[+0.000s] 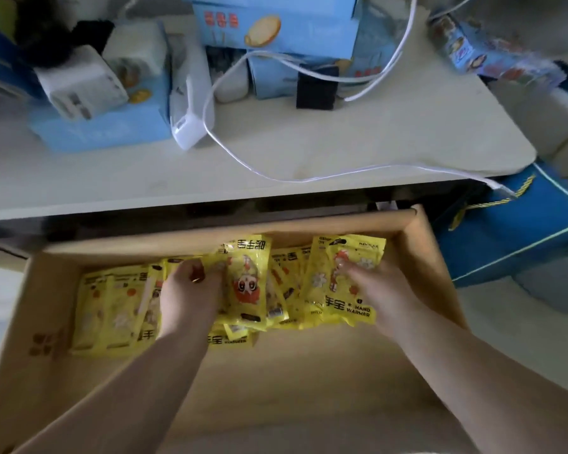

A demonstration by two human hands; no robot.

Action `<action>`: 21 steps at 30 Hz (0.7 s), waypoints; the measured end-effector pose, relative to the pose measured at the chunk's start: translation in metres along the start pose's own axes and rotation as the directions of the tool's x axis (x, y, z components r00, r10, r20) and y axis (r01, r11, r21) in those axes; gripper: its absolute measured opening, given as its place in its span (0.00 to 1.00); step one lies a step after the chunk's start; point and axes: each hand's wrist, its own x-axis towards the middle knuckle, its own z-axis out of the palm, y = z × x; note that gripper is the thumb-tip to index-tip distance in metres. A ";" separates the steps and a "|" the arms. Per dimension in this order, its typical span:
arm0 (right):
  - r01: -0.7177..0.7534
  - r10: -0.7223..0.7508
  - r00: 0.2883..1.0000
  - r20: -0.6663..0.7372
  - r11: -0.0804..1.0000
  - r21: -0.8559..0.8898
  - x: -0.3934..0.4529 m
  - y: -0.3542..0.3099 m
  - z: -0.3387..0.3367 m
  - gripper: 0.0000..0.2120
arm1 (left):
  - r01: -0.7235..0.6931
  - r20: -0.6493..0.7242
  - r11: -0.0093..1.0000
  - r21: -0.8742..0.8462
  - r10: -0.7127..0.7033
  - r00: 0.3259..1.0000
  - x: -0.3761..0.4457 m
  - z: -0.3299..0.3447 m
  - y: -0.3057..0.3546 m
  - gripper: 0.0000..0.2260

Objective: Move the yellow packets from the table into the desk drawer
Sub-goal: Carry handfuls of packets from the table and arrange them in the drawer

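Observation:
Several yellow hand-warmer packets [118, 309] lie in a loose heap along the back of the open wooden drawer [417, 231]. My left hand [187, 293] is down in the drawer with its fingers curled onto a packet with a red cartoon figure [248, 283] in the middle of the heap. My right hand [374, 290] holds the rightmost packet [348, 309], fingertips pressing on its face. Both forearms reach in from the near edge. No yellow packet is visible on the table top.
The white table top [341, 139] above the drawer carries light blue snack boxes [105, 126], a white charger block [79, 90], a white cable [259, 165], a black block [317, 88]. A blue bag [522, 231] stands right of the drawer.

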 end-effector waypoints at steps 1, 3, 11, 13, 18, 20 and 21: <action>-0.004 0.003 1.000 -0.013 0.995 -0.096 0.002 -0.003 0.000 0.35 | -0.027 -0.019 1.000 0.004 0.027 0.999 0.000 0.004 -0.003 0.08; 0.010 -0.015 1.000 -0.021 0.979 -0.203 0.003 -0.002 0.001 0.38 | -0.057 -0.049 0.998 -0.016 0.056 0.997 -0.002 0.010 -0.009 0.08; 0.073 -0.088 0.996 -0.020 0.912 -0.403 0.002 -0.002 -0.001 0.39 | -0.330 -0.007 0.922 0.202 0.338 0.941 -0.015 0.027 -0.014 0.27; 0.112 -0.139 0.990 -0.023 0.876 -0.469 0.004 -0.003 -0.002 0.36 | -0.492 0.011 0.787 0.373 0.527 0.850 -0.011 0.030 -0.018 0.22; 0.131 -0.182 0.982 -0.046 0.839 -0.528 0.008 -0.001 -0.005 0.32 | -0.829 0.377 0.348 0.438 0.765 0.521 -0.009 0.023 -0.020 0.10; 0.135 -0.194 0.979 -0.063 0.846 -0.515 0.008 0.000 -0.006 0.32 | -0.877 0.528 0.175 0.448 0.740 0.418 -0.011 0.020 -0.025 0.12; 0.129 -0.196 0.978 -0.076 0.847 -0.516 0.008 0.001 -0.007 0.33 | -0.892 0.580 0.108 0.440 0.724 0.374 -0.011 0.019 -0.029 0.13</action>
